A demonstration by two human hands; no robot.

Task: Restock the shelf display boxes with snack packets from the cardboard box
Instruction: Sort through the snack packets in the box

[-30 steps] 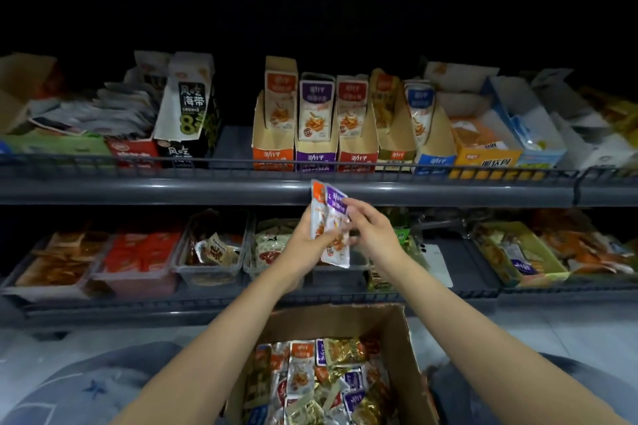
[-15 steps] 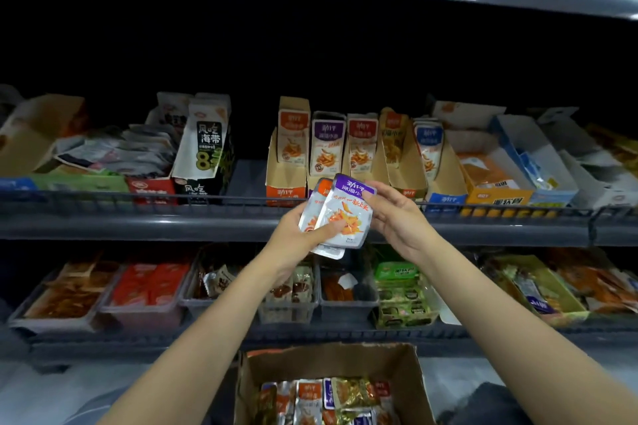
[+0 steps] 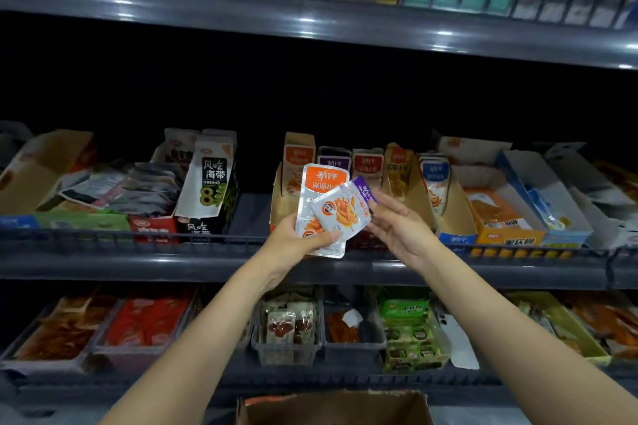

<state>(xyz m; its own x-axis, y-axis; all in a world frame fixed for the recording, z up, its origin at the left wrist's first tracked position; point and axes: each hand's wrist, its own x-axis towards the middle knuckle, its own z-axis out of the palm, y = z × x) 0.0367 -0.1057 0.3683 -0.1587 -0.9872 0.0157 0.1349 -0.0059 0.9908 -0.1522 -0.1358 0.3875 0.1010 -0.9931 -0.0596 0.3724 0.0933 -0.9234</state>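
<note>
Up since half a second ago: both hands and their two packets, now in front of the display boxes rather than down at the shelf rail. Purple packet swung from near upright to tilted, fanned further off the orange one. Cardboard box dropped almost out of view.

Nearest, at the bottom edge: open brown cardboard box (image 3: 345, 405), only rim and upper wall showing, contents hidden.

Gripped upright in left hand (image 3: 293, 241): orange-topped silver foil packet (image 3: 319, 188), fingers behind, thumb across the front low down. Overlapping it: purple-topped silver foil packet (image 3: 341, 214), tilted to the right, pinched at its right edge by right hand (image 3: 397, 228), lower edge under the left thumb.

Beneath the hands, on the lower shelf: clear plastic trays (image 3: 286, 352) of dark snack packs, with green wrapped packs (image 3: 404, 310) just to the right.

Behind the packets, on grey metal middle shelf (image 3: 138, 266): row of upright tan cardboard display boxes, orange-labelled (image 3: 298, 166), purple-labelled (image 3: 333, 160), red-labelled (image 3: 367, 162), blue-labelled (image 3: 434, 179). Well to the left: black-and-white seaweed carton (image 3: 210, 183).

Farthest, overhead: grey top shelf (image 3: 310, 28) carrying blurred coloured cartons.
</note>
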